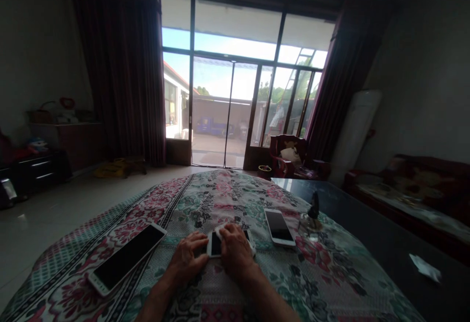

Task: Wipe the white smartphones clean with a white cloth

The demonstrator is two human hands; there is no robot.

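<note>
A white smartphone point(215, 248) with a dark screen lies sideways on the patterned tablecloth point(220, 190). My left hand point(189, 256) grips its left end, with the thumb and fingers at the edge. My right hand point(235, 251) is closed on a crumpled white wipe point(219, 229) and presses over the middle of the screen, hiding much of the phone. A larger white smartphone point(128, 258) lies at an angle to the left. Another white phone point(279, 228) rests to the right. Beyond that stands a clear spray bottle point(311, 221) with a black nozzle.
A dark glossy table point(382, 243) adjoins the cloth on the right, with a small white packet point(425, 268) on it. A wooden chair point(290, 153) and a sofa point(422, 185) stand farther back. Glass doors point(223, 116) with dark curtains point(121, 67) are ahead.
</note>
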